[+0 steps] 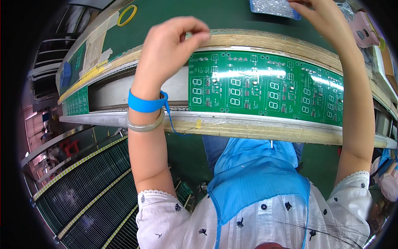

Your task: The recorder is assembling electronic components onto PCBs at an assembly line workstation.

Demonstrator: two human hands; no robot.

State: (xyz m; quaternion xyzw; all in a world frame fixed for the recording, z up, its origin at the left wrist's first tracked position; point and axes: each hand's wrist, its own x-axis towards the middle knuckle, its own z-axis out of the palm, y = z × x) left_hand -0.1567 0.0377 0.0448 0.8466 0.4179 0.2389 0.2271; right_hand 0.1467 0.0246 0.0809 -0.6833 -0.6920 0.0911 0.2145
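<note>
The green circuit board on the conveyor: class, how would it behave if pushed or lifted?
The green circuit board is thin and flat, so probably light and fairly stiff. It lies between rails, so likely slides, not rolls. Its many small parts look fragile.

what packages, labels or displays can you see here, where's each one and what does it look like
Tray of small parts: top edge, by the right hand; blue, shallow, filled with clear shiny bits.
Circuit board: on the conveyor rail in front of the person; long, green, with white-outlined digit display positions in rows.
Second board: further left on the rail; green, similar.
Tape roll: upper left on the green bench; yellow ring.
Left hand: above the board's left end, fingertips pinched.
</note>
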